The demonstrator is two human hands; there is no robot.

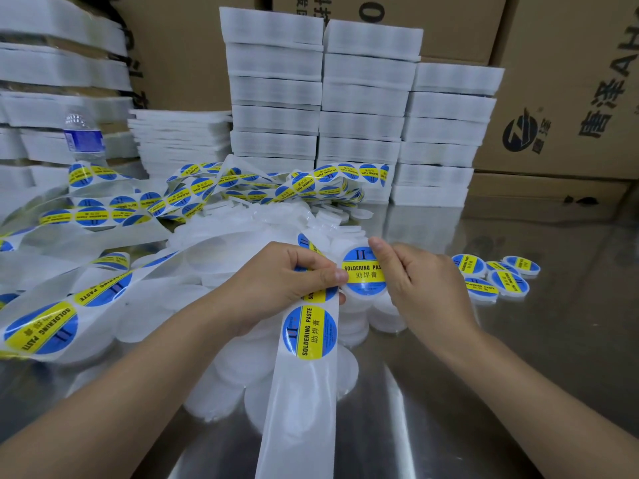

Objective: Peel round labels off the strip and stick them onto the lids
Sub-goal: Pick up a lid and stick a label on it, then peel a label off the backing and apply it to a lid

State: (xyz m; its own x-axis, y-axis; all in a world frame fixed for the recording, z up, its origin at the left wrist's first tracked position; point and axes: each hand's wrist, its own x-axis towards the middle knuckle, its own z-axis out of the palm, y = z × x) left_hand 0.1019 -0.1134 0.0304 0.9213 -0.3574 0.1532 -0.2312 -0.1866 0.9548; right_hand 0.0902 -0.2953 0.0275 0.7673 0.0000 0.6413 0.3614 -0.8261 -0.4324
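At the centre of the frame the left hand (pixel 287 281) has its grip curled round the label strip (pixel 301 392), thumb tip pressed against the near edge of a white lid (pixel 366 296). The strip's bare backing runs from that hand down to the bottom edge, with one blue and yellow "SOLDERING PASTE" label (pixel 309 331) on it just below the fingers. The right hand (pixel 425 288) pinches the lid from its right side, thumb lying over the edge of the round label (pixel 363 271) that covers the lid's top.

Loose white lids (pixel 238 344) lie heaped under both hands on the shiny metal table (pixel 518 368). Right of centre sit several labelled lids (pixel 494 274). More strip lies tangled (pixel 207 191) at left and centre. Behind stand stacked white packs (pixel 363 98), cardboard boxes (pixel 570 98) and, upper left, a water bottle (pixel 83 136).
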